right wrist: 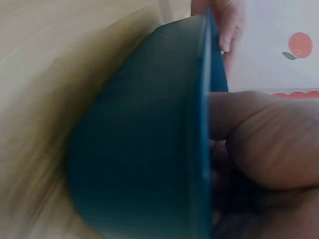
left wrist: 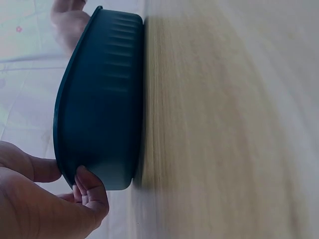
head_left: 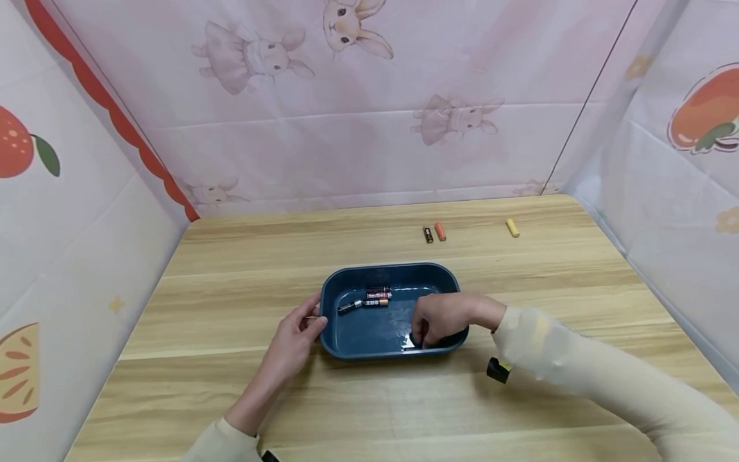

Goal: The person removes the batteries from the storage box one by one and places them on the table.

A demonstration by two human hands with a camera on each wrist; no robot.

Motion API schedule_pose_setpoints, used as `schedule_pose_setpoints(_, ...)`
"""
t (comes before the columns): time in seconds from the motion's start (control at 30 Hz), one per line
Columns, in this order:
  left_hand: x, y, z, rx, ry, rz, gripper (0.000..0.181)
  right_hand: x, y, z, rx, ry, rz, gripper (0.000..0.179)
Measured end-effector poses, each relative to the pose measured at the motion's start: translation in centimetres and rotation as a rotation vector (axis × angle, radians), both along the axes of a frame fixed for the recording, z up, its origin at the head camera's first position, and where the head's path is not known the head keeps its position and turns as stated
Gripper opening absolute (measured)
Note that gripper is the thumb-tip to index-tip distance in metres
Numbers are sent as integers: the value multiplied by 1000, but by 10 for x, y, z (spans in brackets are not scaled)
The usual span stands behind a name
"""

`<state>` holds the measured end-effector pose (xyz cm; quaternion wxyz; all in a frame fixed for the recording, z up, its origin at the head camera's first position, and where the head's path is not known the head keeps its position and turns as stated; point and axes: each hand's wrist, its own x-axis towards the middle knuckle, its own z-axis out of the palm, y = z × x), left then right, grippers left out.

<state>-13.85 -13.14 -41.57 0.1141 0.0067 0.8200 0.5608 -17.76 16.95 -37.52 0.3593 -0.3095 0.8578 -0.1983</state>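
Observation:
A dark blue rectangular tub (head_left: pixel 369 354) stands on the table. My left hand (head_left: pixel 294 340) grips its left end, with the thumb at the rim and curled fingers against the outer wall in the left wrist view. Over the right end, my right hand (head_left: pixel 441 316) reaches down inside with fingers bent toward the floor of the tub. In the right wrist view the rim hides those fingertips, and I cannot tell whether they hold anything. Several batteries lie in the tub's left half, among them a black one (head_left: pixel 349 307) and a black-and-copper one (head_left: pixel 376 302).
Behind the tub on the wooden table (head_left: pixel 260 250) lie a black battery (head_left: pixel 428 234) and an orange battery (head_left: pixel 441 231) side by side. Farther right is a yellow battery (head_left: pixel 512 228). Printed cloth walls (head_left: pixel 358 154) enclose the table at the back and sides.

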Motion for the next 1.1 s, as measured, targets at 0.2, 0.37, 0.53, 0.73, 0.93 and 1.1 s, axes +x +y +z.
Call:
schedule_pose_setpoints(0.2,1,0,1,-9,8,-10,51,2,-3,-10,-18,91,-27,11)
schedule_pose_setpoints(0.37,1,0,1,-20,9,-9,51,4,-2,-14,-55,157,-80,10)
schedule_pose_setpoints(0.53,-1,0,-1,-32,5,-3,51,4,-2,-14,-46,193,-114,5)
schedule_pose_setpoints(0.73,-2,0,-1,-35,-3,-2,51,3,-4,-14,-54,215,-120,9)
schedule_pose_setpoints(0.93,-1,0,0,-34,-11,-4,51,3,-6,-17,-43,211,-145,10)
schedule_pose_setpoints(1.1,-1,1,0,-27,-7,-4,51,1,-2,-18,-92,189,-155,12)
